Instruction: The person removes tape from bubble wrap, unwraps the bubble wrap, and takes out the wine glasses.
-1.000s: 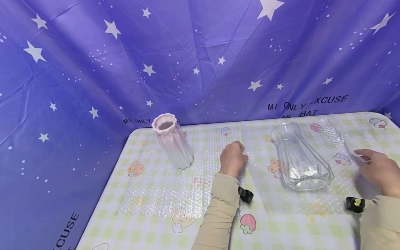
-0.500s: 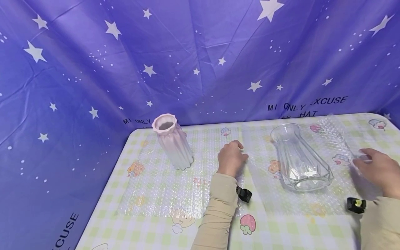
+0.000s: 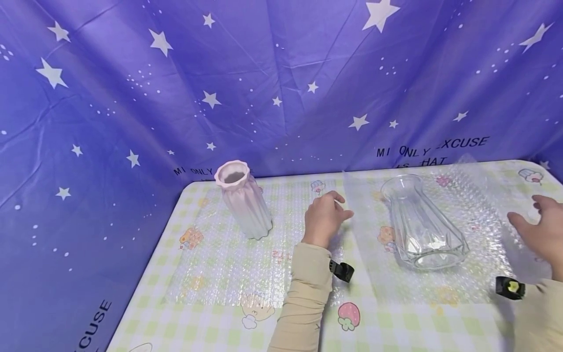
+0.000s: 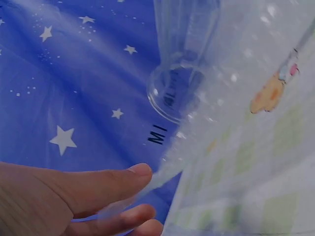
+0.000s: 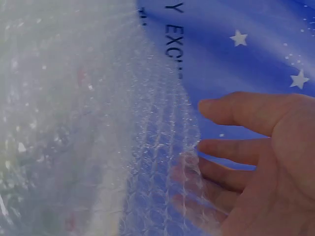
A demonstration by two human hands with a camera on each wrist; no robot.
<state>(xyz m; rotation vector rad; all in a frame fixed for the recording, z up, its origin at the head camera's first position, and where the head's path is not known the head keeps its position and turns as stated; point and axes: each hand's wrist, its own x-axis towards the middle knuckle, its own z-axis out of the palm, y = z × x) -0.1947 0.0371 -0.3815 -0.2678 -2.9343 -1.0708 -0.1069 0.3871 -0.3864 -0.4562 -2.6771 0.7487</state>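
A clear glass vase (image 3: 426, 230) lies on its side on a bubble wrap sheet (image 3: 369, 264) at the right half of the table. My left hand (image 3: 325, 217) is by that sheet's left edge, its thumb and fingers spread apart; in the left wrist view the edge of the film runs between them without a pinch. Beyond the sheet's lifted right edge is my right hand (image 3: 543, 230), thumb and fingers apart. The right wrist view has some fingertips (image 5: 187, 167) behind the see-through bubble wrap (image 5: 152, 162).
A pink-and-white fluted vase (image 3: 246, 203) stands upright on a second bubble wrap sheet (image 3: 220, 274) at the left. The table (image 3: 356, 337) has a checked cover with printed cartoons. Behind it hangs a blue curtain (image 3: 272, 73) with stars.
My right hand has let go of the sheet's right edge, opened and moved rightward. The left fingers have spread apart, and the hand has shifted slightly left. Both vases stay put.
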